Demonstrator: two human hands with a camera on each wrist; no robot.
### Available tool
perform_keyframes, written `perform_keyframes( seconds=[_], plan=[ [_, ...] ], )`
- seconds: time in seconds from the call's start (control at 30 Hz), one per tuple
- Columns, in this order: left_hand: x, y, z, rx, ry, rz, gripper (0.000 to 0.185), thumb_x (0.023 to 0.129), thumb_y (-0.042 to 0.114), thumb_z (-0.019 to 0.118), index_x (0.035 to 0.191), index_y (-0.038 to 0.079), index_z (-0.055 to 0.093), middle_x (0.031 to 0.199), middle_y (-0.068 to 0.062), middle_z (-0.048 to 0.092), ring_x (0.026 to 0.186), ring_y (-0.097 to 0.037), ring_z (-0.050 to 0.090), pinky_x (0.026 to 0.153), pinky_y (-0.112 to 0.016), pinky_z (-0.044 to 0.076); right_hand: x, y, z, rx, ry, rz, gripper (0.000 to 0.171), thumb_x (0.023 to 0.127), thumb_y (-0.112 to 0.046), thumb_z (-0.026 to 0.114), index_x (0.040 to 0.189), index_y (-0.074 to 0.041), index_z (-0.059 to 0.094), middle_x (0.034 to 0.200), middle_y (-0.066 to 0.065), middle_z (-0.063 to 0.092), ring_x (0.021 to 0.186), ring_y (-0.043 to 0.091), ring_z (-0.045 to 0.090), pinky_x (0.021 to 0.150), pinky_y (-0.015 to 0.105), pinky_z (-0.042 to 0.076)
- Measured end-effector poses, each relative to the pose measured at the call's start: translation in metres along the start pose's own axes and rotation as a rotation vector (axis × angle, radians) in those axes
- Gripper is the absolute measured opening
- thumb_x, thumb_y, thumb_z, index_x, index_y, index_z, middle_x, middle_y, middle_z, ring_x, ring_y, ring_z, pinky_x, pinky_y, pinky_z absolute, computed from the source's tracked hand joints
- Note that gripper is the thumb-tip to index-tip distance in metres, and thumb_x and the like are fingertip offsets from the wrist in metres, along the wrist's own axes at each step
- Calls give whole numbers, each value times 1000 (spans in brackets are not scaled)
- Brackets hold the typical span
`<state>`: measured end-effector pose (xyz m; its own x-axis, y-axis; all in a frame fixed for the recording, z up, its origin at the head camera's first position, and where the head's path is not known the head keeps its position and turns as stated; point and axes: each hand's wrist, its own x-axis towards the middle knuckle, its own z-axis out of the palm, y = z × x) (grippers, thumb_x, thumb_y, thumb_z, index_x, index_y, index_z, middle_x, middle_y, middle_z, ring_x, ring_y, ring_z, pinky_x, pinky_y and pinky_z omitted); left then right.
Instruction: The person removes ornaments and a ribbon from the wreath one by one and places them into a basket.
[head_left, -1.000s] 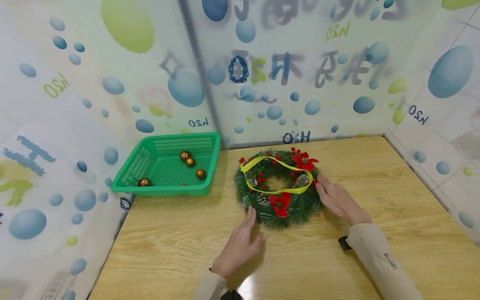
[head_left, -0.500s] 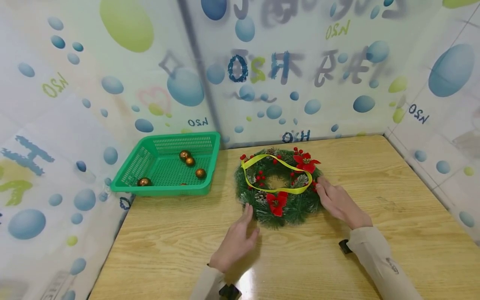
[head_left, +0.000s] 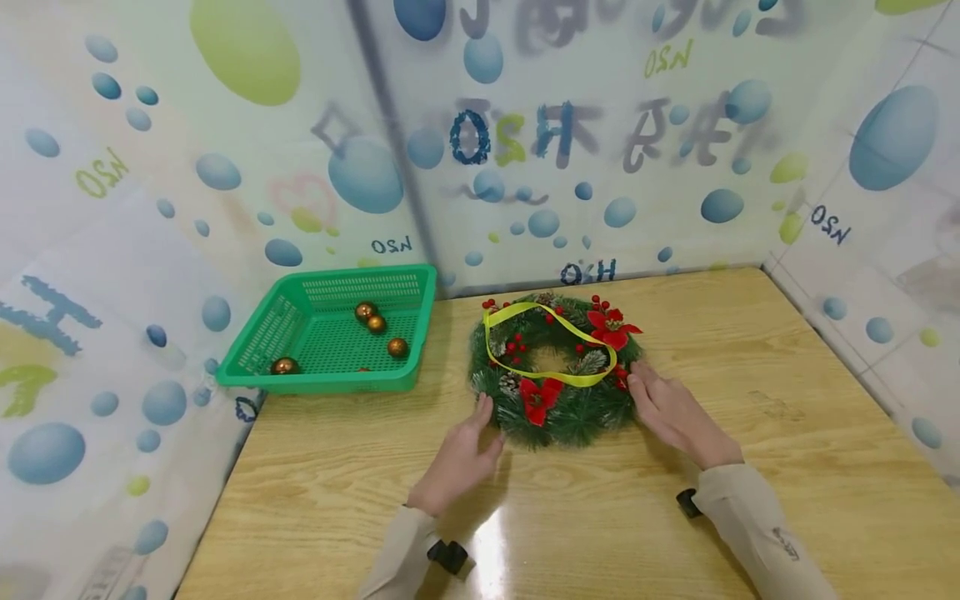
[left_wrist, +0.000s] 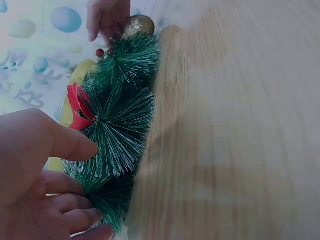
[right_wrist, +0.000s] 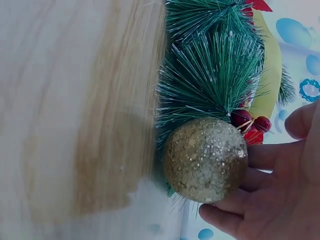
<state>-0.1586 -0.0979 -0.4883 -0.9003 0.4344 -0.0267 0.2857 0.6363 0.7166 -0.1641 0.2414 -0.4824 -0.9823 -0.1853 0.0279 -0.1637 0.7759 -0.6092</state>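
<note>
beside wreath [head_left: 555, 375], green basket [head_left: 330, 333]

Glittery gold ball ornament [right_wrist: 205, 159] at lower centre, touching right hand's fingers [right_wrist: 265, 155]; green bristly pine wreath [right_wrist: 210, 75] above; pale wooden counter [right_wrist: 65, 110] left.

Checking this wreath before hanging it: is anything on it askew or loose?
The yellow ribbon lies as a slack, lopsided loop across the wreath, not tied or wound in. Nothing looks spilled or broken.
</note>
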Motion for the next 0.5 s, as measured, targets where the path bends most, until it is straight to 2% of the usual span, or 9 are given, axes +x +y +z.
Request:
perform_keyframes(
  seconds=[0.07, 0.1, 0.13, 0.17, 0.3, 0.33, 0.43, 0.47, 0.5],
  plan=[
    [3, -1, -1, -6, 3, -9, 70, 102, 19, 58, 157, -4, 21, 166, -20, 10, 142, -44, 42, 123, -47, 29, -1, -1, 0, 2, -5, 2, 67, 112, -37, 19, 150, 15, 32, 156, 38, 31, 144, 53, 31, 118, 66, 32],
    [4, -2, -2, -6, 8, -11, 70, 102, 19, 58, 157, -4, 22, 166, -20, 11, 149, -43, 30, 124, -48, 29, -2, -2, 0, 4, -7, 3, 66, 112, -37, 19, 150, 16, 32, 156, 38, 30, 145, 53, 31, 118, 66, 31],
    [6, -2, -2, -9, 9, -19, 70, 102, 19, 58, 157, -3, 22, 167, -19, 11, 150, -42, 29, 124, -48, 28, -3, -2, 0, 3, -7, 2, 67, 112, -37, 19, 150, 16, 32, 156, 38, 30, 145, 53, 30, 118, 67, 31],
    [7, -3, -3, -3, 13, -20, 70, 102, 19, 58, 157, -3, 22, 167, -19, 11, 152, -40, 21, 125, -49, 23, -3, -2, 0, 3, -8, 2, 66, 112, -37, 19, 150, 16, 32, 156, 38, 29, 145, 53, 30, 118, 67, 31],
    [13, -7, -3, -9, 26, -23, 70, 102, 19, 58, 158, -3, 22, 167, -19, 12, 151, -42, 23, 125, -49, 24, -6, -3, 2, -10, 10, -14, 64, 112, -33, 21, 148, 18, 34, 154, 40, 31, 144, 54, 32, 117, 67, 32],
    [14, -7, -3, -20, 23, -31, 70, 102, 18, 58, 158, -3, 21, 167, -18, 10, 147, -43, 34, 123, -49, 31, -7, -3, 3, -12, 16, -17, 63, 112, -33, 22, 147, 19, 34, 154, 40, 32, 143, 54, 32, 117, 67, 32],
    [16, -7, -4, -25, 22, -44, 72, 102, 19, 59, 159, 0, 19, 168, -16, 9, 145, -44, 36, 123, -48, 32, -9, -3, 4, -17, 30, -23, 62, 112, -31, 23, 146, 19, 36, 153, 40, 33, 143, 53, 34, 116, 66, 33],
    [17, -7, -4, -32, 18, -48, 73, 102, 19, 58, 159, 0, 18, 168, -15, 8, 140, -46, 43, 121, -47, 36, -9, -4, 4, -17, 31, -26, 62, 112, -31, 24, 146, 19, 36, 153, 40, 33, 143, 53, 34, 116, 66, 33],
    [17, -7, -5, -34, 17, -53, 73, 102, 19, 58, 159, 1, 17, 168, -15, 7, 139, -46, 44, 121, -48, 36, -10, -4, 4, -18, 30, -26, 62, 113, -31, 23, 146, 19, 36, 153, 40, 33, 143, 53, 34, 116, 66, 33]
  ],
)
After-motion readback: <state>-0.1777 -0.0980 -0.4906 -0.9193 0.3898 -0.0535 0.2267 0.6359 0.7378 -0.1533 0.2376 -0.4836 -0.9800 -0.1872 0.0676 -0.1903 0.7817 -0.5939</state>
